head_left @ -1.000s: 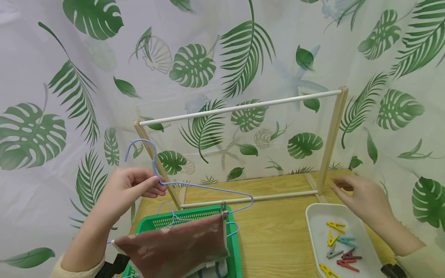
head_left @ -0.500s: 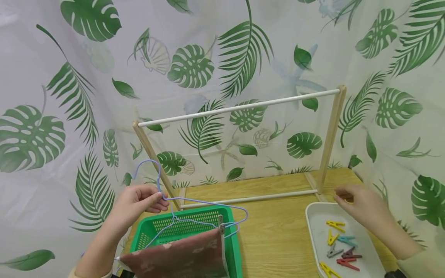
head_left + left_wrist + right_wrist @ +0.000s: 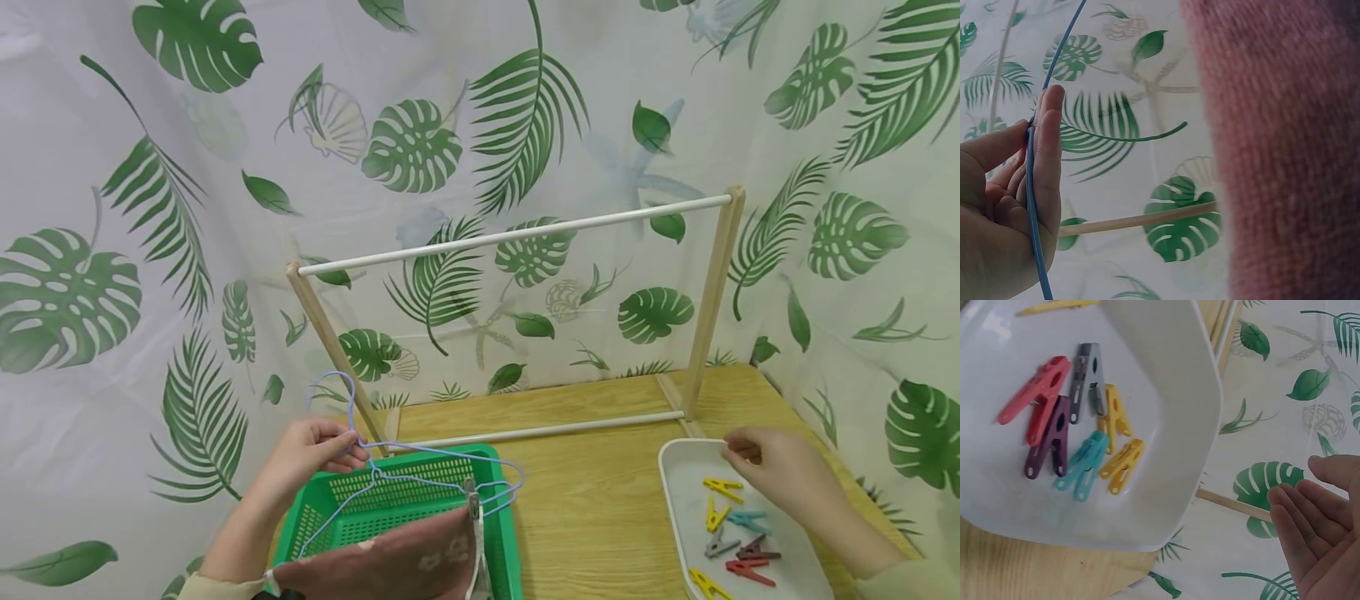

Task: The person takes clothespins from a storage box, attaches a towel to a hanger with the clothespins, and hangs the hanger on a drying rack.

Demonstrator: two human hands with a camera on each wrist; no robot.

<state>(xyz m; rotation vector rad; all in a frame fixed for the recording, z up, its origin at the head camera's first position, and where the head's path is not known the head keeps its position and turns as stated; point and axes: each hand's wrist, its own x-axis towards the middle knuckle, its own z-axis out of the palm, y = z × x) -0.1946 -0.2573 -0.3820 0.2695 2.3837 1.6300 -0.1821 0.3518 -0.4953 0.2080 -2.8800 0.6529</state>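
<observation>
A pale sheet point(image 3: 435, 42), printed with green leaves, grey shells and starfish, hangs behind the whole tabletop point(image 3: 592, 517), whose surface shows wood grain. At the left edge of the tabletop, the left hand point(image 3: 311, 454) comes out of a cream sleeve and pinches a thin blue hanger point(image 3: 1031, 187) between thumb and fingers, just below its curved hook. From that hanger hangs a dusty pink cloth point(image 3: 390, 558) with paler flower patches; up close its surface looks fuzzy and knitted. A metal clip point(image 3: 471, 497) grips its upper right corner.

The cloth hangs over the near part of a green plastic basket point(image 3: 511, 533), its walls pierced with small slots, on the left part of the tabletop. A second blue hanger point(image 3: 420, 480) slants in this basket. Behind, a rack point(image 3: 517, 235) of pale wooden posts and round white rods stands toward the far edge.

Along the right edge sits a white tray point(image 3: 690, 479) with rounded corners and a smooth, shiny finish. Its plastic clothespins point(image 3: 750, 522) are yellow, teal, grey, dark purple and red, lying in a loose cluster. The right hand point(image 3: 787, 471) is relaxed and unoccupied, fingers gently bent and thumb spread away from them, above the tray's far right corner and apart from the clothespins.
</observation>
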